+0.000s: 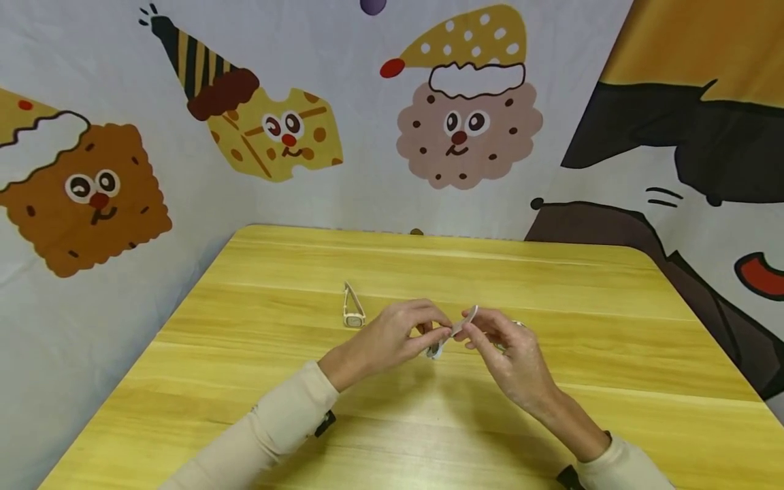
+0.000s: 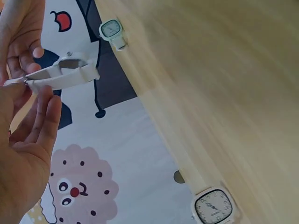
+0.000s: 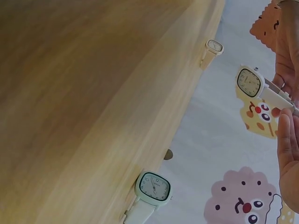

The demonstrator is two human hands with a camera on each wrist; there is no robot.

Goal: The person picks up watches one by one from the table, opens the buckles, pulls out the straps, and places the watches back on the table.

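A white wristwatch [image 1: 435,350] with a squarish face [image 3: 249,82] is held up between both hands over the table. Its strap [image 2: 65,81] forms a loop near the buckle. With thumb and fingertips, my left hand [image 1: 398,333] pinches the strap by the buckle, the watch face hanging just below. My right hand [image 1: 514,357] pinches the strap's free end [image 1: 470,316], which points up and to the right. In the right wrist view the fingers partly hide the buckle.
A beige watch [image 1: 353,320] lies on the wooden table [image 1: 275,265], beyond the left hand. A pale green watch [image 3: 154,187] lies on the right, mostly hidden behind the right hand in the head view. A cartoon-printed cloth [image 1: 367,197] hangs behind the table.
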